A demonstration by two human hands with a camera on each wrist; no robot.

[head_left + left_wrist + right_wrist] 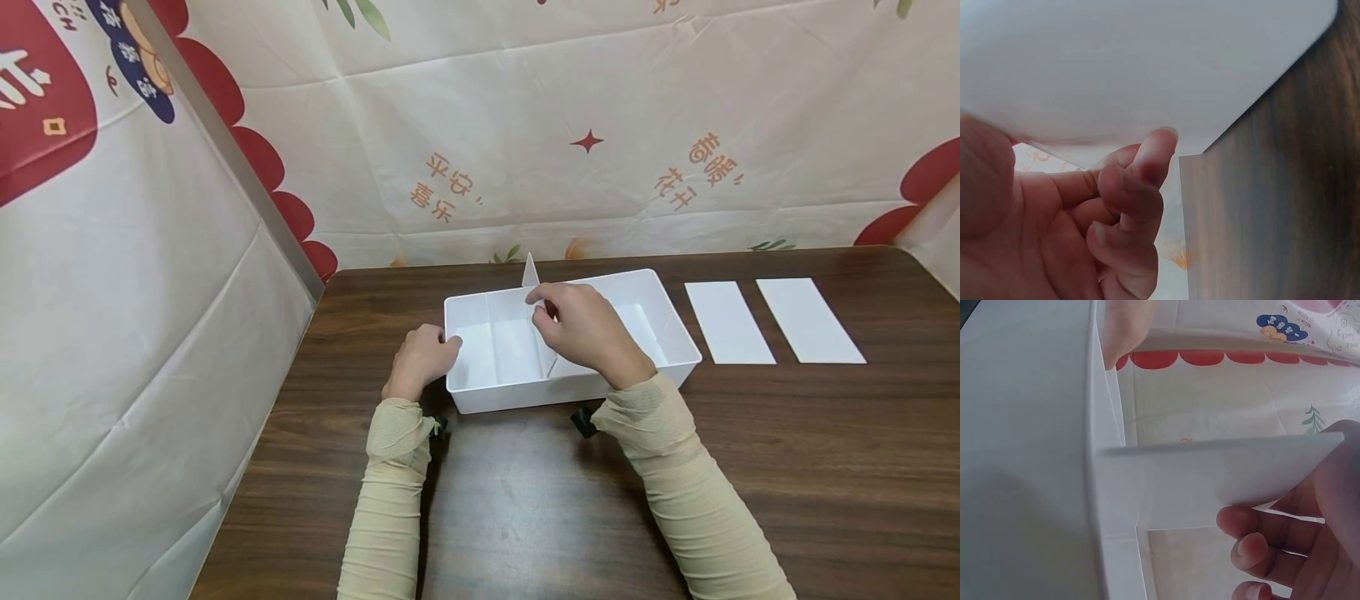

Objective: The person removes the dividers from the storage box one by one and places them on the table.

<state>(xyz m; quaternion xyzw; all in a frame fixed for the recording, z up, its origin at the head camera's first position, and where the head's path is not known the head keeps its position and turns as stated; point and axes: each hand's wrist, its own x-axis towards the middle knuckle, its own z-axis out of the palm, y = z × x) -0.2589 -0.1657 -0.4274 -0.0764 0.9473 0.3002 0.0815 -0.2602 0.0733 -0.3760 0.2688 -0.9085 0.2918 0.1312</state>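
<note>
A long white open-topped box (517, 397) stands on the table. My left hand (422, 360) grips its left end wall, thumb over the rim and fingers outside; the left wrist view shows these fingers curled against the wall. My right hand (588, 327) is above the middle of the box and pinches a white divider panel (1191, 481) between thumb and fingers. This panel stands across the box, tilted, and its far corner sticks up above the back rim. Another divider (492, 340) crosses the box further left. My right hand hides part of the box's inside.
Two flat white panels, one nearer (730, 322) and one further right (811, 321), lie on the dark wooden table (510, 517) beyond the box's right end. A printed white cloth (517, 150) hangs behind the table and along its left side.
</note>
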